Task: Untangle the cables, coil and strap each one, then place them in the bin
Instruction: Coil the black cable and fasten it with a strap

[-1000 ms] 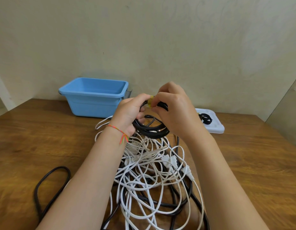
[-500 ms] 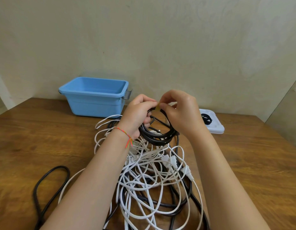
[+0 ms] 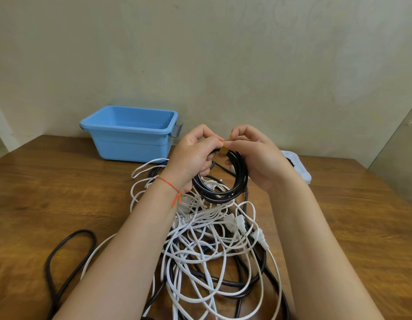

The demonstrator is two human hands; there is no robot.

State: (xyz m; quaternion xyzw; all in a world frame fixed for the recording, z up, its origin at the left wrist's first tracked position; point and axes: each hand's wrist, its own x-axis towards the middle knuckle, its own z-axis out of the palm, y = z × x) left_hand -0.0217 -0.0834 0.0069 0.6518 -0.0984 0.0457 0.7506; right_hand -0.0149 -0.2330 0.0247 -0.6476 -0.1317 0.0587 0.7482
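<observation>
Setting: plain indoor room, most likely a home or a simple work corner; no trade equipment marks it as a shop or lab.

- Wall (image 3: 200, 54): bare, pale cream plaster, faintly mottled, filling the upper half of the frame.
- Surface (image 3: 50, 185): brown wood-grain top, pushed against the wall, across the lower half.
- Blue plastic bin (image 3: 131, 144): household type with a grey handle clip, centre left, by the wall.
- White plastic tray (image 3: 302, 169): centre right, partly hidden.
- Grey panel (image 3: 399, 153): right edge, angled; nature unclear.
- Heap of white and black cables (image 3: 212, 245): lower centre.
</observation>
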